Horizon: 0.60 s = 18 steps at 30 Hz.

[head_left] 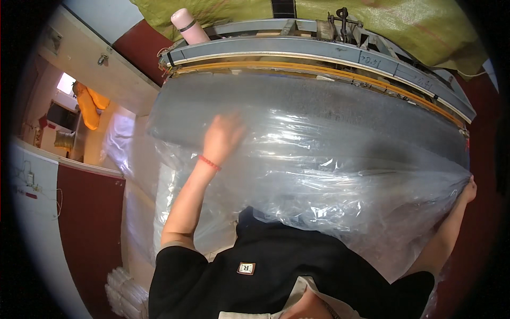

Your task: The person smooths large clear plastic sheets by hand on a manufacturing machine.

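A wide sheet of clear plastic film (319, 159) lies over a grey flat surface (202, 95) and hangs toward my body in shiny wrinkles. My left hand (224, 137), with a red bracelet at its wrist, is over the left part of the film. Motion smears its fingers, so their pose is unclear, and I cannot tell whether it touches the sheet. At the far right, my right hand (468, 190) is closed on the film's edge and draws it into creases that run to the fist.
Behind the surface runs a grey metal beam (234, 49) with an orange strip (297, 68) and a clamp (344, 24). A pink bottle (191, 27) stands at the back left. Yellow-green woven sheeting (388, 26) lies beyond. Bundled clear plastic (125, 292) is at lower left, near an open door (106, 58).
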{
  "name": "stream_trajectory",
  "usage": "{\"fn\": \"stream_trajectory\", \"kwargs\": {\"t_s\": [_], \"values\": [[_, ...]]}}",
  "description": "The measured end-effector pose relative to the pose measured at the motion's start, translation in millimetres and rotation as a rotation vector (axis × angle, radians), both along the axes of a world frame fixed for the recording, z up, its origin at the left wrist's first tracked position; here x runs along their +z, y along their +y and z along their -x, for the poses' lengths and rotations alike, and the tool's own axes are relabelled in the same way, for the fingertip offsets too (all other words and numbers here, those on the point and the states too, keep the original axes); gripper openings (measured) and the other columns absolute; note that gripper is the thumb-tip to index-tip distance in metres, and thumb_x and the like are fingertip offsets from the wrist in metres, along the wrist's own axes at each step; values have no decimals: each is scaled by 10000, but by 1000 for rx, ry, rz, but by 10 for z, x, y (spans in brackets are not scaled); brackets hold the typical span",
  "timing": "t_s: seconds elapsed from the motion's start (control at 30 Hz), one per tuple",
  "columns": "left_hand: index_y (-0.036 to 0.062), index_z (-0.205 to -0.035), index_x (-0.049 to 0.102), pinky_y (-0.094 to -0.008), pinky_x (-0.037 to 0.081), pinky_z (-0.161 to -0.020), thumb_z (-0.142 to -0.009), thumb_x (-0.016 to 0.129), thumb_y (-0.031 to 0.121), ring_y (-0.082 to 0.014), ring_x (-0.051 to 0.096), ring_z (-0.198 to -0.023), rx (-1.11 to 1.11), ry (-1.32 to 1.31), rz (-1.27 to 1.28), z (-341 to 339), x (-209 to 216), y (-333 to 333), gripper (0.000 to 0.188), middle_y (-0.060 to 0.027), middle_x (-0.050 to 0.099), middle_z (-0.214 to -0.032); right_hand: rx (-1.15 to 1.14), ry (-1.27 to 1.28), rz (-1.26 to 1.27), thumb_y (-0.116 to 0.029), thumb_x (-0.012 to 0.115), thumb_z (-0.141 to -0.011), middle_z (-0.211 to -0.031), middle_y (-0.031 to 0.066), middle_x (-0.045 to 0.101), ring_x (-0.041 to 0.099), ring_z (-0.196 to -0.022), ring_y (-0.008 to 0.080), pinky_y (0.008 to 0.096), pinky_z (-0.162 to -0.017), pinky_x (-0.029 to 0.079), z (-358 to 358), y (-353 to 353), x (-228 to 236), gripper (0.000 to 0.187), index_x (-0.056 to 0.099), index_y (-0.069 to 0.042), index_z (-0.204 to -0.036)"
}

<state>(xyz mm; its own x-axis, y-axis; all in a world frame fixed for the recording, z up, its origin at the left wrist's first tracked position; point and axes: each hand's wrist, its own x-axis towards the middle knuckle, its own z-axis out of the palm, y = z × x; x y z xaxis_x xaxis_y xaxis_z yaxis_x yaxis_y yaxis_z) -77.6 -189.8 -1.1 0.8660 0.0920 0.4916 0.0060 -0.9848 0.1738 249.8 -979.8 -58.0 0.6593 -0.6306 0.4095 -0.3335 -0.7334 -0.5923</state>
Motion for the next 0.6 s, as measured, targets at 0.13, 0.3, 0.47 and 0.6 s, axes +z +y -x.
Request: {"fn": "stream_trajectory", "kwargs": {"t_s": [0.13,0.3,0.47,0.6], "values": [[4,-907,562,-337,446,-673,-722,619,118,-272,540,-745,140,-29,66,-165,-79,166,225,-107,603,-824,175,-305,-553,-331,642,-742,-932,86,603,553,-824,180,303,-738,442,174,-285,64,397,596,-3,-961],[18,-945,532,-337,442,-675,-682,637,53,-271,548,-747,211,-206,227,-278,-184,347,285,-127,555,-808,295,-432,-665,-244,648,-755,-961,89,591,548,-852,174,281,-777,434,548,-140,400,339,591,2,-982],[14,-766,577,-337,432,-681,-711,606,96,-290,538,-781,178,-60,148,-312,-114,415,103,-126,561,-783,344,-317,-713,-257,608,-782,-976,72,590,543,-876,162,268,-791,423,398,-574,493,345,585,8,-1002],[21,-793,498,-321,417,-624,-814,447,148,-207,514,-668,251,-415,540,-514,-12,649,139,-84,527,-698,210,-120,-211,-291,526,-810,-911,64,613,559,-811,148,272,-725,429,1,-106,633,322,612,-21,-964]]}}
